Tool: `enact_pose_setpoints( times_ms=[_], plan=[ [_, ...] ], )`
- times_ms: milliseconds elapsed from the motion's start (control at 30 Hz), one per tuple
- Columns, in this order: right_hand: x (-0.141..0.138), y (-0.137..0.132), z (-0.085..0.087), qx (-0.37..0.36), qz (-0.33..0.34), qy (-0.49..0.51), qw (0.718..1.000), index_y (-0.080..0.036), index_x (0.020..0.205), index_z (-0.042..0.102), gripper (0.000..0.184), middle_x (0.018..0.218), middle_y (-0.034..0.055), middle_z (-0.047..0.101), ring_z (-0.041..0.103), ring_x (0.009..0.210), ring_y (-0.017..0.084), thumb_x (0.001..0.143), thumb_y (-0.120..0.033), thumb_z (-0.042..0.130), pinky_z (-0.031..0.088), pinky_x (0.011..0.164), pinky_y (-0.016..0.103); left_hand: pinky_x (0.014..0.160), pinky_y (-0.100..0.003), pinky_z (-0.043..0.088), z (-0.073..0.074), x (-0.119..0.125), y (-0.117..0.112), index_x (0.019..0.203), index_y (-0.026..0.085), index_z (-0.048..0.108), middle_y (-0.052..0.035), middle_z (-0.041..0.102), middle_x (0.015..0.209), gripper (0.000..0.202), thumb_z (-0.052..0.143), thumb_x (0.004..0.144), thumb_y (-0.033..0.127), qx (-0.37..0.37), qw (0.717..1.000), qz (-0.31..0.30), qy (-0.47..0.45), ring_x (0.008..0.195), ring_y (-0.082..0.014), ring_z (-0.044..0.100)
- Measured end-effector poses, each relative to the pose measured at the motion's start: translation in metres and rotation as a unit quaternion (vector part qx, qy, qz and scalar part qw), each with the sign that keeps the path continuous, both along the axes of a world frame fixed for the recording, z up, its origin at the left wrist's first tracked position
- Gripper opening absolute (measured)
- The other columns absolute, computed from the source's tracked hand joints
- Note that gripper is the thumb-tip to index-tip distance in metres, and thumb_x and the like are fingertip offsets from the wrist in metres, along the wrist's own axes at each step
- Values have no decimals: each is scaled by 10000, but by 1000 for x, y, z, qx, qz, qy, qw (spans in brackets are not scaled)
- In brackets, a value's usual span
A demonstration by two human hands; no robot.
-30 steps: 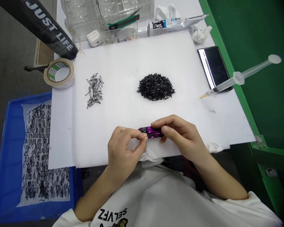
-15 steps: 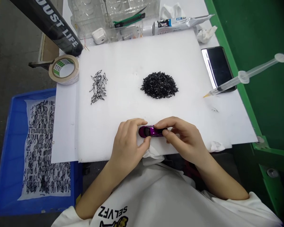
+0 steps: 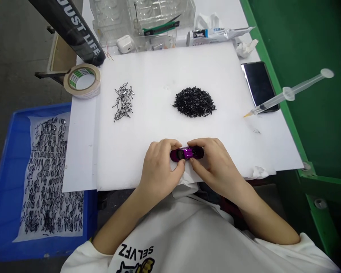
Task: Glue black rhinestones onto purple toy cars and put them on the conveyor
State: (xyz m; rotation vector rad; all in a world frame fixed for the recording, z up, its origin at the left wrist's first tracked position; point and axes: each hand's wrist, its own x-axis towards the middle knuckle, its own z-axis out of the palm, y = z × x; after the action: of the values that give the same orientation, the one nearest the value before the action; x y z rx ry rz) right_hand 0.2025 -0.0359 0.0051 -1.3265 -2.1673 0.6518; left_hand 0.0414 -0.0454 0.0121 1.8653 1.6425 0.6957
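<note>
A small purple toy car (image 3: 188,152) lies lengthwise between my two hands, close to the front edge of the white foam board (image 3: 147,129). My left hand (image 3: 161,167) pinches its left end between thumb and fingers. On its right part, my right hand (image 3: 213,161) grips with thumb below and fingers above. Beyond the hands sits a heap of small shiny black pieces (image 3: 194,102). Farther left on the board is a loose pile of thin, black-edged clear pieces (image 3: 124,101).
A syringe (image 3: 272,100) with an orange tip rests across a phone (image 3: 260,85) at right. At left are a tape roll (image 3: 71,91) and a blue bin (image 3: 5,182) holding a sheet of black-edged pieces. Clear plastic trays (image 3: 110,22), a knife (image 3: 161,27) and a tube (image 3: 216,36) lie behind.
My right hand has shifted its grip on the toy car, its thumb moving left onto the near side. The dark right end of the car now shows more. The view has shifted slightly.
</note>
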Motion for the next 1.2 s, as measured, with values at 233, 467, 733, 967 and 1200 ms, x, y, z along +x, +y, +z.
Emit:
enact_pose_setpoints(
  times_ms=[233, 467, 733, 967, 1200],
  plan=[
    [-3, -1, 0, -1, 1, -8, 1000, -175, 1078, 460, 286, 991, 47, 566, 479, 933, 173, 803, -103, 496, 431, 817, 335, 738, -340, 419, -3, 2, -1, 893, 208, 463, 3, 588, 871, 221, 557, 729, 94, 15, 1000, 2, 11, 812, -182, 489],
    [3, 0, -6, -1, 14, 10, 1000, -192, 1095, 475, 279, 1056, 37, 576, 486, 995, 168, 822, -148, 512, 426, 859, 334, 850, -331, 411, 1, -13, -4, 1086, 220, 447, -4, 568, 1079, 375, 568, 751, 103, -36, 998, -36, -33, 940, -172, 500],
    [4, -3, -6, 5, 4, 43, 999, -188, 1120, 473, 317, 1082, 46, 576, 489, 1025, 174, 809, -142, 512, 426, 884, 345, 871, -363, 397, 0, -5, -2, 1108, 208, 444, -16, 570, 1004, 405, 561, 738, 91, -35, 999, -10, -16, 944, -192, 493],
    [-2, -3, -4, 4, -16, 18, 1000, -176, 1116, 469, 316, 1038, 50, 581, 485, 974, 184, 805, -148, 516, 436, 844, 351, 845, -370, 408, 2, -2, 1, 1059, 205, 462, -18, 561, 964, 379, 540, 715, 64, -40, 999, -2, -16, 918, -189, 490],
    [-5, -2, 0, -6, -10, 9, 1000, -170, 1123, 459, 309, 1022, 57, 575, 478, 956, 187, 817, -141, 495, 430, 828, 345, 767, -350, 416, 0, 2, 1, 930, 210, 465, -5, 561, 906, 277, 519, 708, 53, -24, 1000, 3, -10, 847, -177, 502]
  ],
)
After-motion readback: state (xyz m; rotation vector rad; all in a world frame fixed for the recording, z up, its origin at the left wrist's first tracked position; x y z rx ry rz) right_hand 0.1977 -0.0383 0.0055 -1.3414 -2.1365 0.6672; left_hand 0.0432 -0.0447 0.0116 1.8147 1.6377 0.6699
